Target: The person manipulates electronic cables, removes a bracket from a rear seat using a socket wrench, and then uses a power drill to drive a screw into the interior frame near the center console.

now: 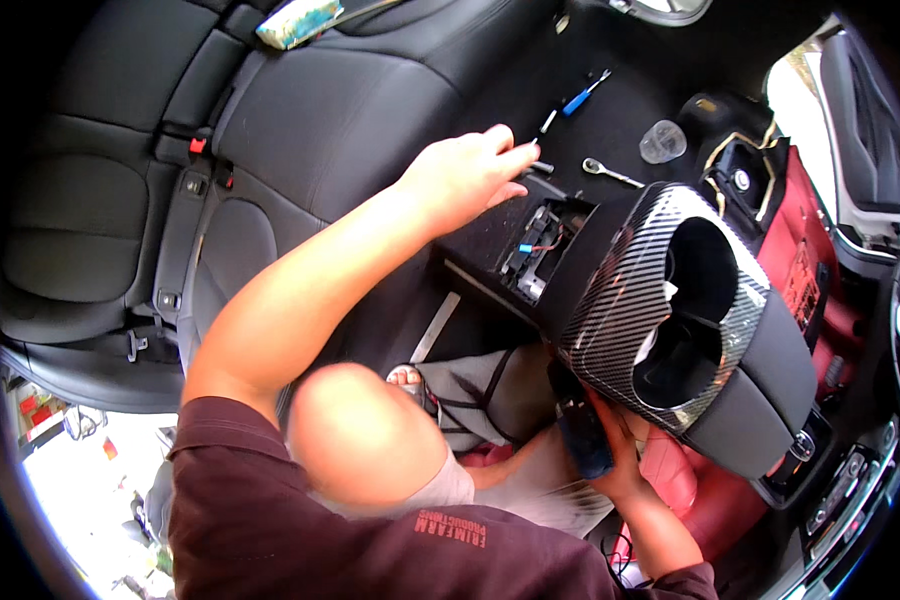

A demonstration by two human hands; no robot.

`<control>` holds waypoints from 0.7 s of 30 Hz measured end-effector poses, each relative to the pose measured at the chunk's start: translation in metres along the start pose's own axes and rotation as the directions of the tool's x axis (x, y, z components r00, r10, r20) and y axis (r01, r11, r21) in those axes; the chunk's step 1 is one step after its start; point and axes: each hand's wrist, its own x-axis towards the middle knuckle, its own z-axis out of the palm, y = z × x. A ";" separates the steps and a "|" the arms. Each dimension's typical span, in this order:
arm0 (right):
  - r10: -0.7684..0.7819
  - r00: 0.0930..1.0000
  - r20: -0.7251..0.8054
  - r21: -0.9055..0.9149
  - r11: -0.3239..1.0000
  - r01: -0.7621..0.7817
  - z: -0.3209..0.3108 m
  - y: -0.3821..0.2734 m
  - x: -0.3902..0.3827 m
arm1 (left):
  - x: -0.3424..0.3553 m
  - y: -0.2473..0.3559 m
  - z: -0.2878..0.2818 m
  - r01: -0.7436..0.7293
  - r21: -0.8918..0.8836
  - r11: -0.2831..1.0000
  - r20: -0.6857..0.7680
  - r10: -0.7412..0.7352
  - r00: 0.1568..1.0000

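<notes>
My left hand (470,178) reaches over the rear floor hump with thumb and forefinger apart. Close to its fingertips lies a short metal bar (540,167). My right hand (620,455) is closed around a dark blue and black cordless driver (583,440); its front end is hidden beside the centre console. The console (610,300) has a carbon-patterned top with two deep cup holders (705,270). At its rear end, an uncovered cavity (550,245) shows wires, a blue connector (525,248) and metal parts.
A ratchet (598,168), a clear plastic cup (662,142) and a blue-handled screwdriver (577,102) lie beyond the cavity. A flat metal strip (436,327) sits near my foot. The black rear seat (300,130) spans the left, and a red front seat (800,240) stands opposite.
</notes>
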 end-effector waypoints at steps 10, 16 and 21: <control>0.260 0.963 -0.064 -0.007 0.965 -0.261 0.022 -0.045 -0.021 | -0.198 -0.018 -0.079 0.524 -0.264 0.810 -0.326 -0.586 0.742; 0.172 0.976 -0.131 0.230 0.963 -0.139 0.072 -0.084 0.052 | -0.600 -0.071 -0.054 0.895 -0.446 -0.015 -0.369 -0.908 -0.199; 0.186 0.970 -0.157 0.297 0.946 -0.133 0.082 -0.150 0.107 | -0.584 -0.062 -0.065 0.804 -0.593 -0.029 -0.244 -0.946 -0.214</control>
